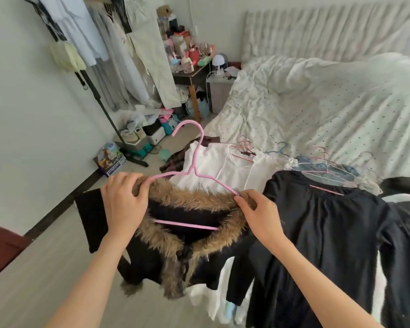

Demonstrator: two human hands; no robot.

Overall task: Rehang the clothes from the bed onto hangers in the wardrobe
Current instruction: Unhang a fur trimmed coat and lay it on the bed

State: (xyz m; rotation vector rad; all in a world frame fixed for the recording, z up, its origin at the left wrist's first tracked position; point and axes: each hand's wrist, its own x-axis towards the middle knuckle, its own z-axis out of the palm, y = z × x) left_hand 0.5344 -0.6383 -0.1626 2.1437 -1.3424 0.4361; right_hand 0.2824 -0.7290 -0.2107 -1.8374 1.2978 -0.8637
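1. Head view: both hands up front, holding a black jacket (166, 259) w/ a brown fur collar (189, 197) on a pink hanger (187, 225).
2. Left hand (123, 204): fingers curled over the left end of the fur collar and the hanger's left shoulder, gripping both.
3. Right hand (258, 215): thumb + fingers pinch the right end of the collar at the hanger's right shoulder tip.
4. Hanger is inside the neck opening; bottom bar visible across the gap, hook sticks up and away, curving left.
5. Jacket hangs over the near-left edge of the bed (341, 110); one black sleeve spreads left past the left hand, fur cuff dangles low.
6. Right of it: a dark top (324, 233) lies flat on the bed, pink hanger bar showing at its collar.
7. Farther on the bed: white garments (223, 166), a denim piece (327, 171), several thin pink/blue hangers (246, 147) loose on top.
8. Far right: crumpled white dotted duvet (294, 91).
9. Far left: clothes rack (97, 91) against the wall w/ pale garments hung; cluttered desk (187, 74) beyond, shoes + boxes on the floor under the rack.
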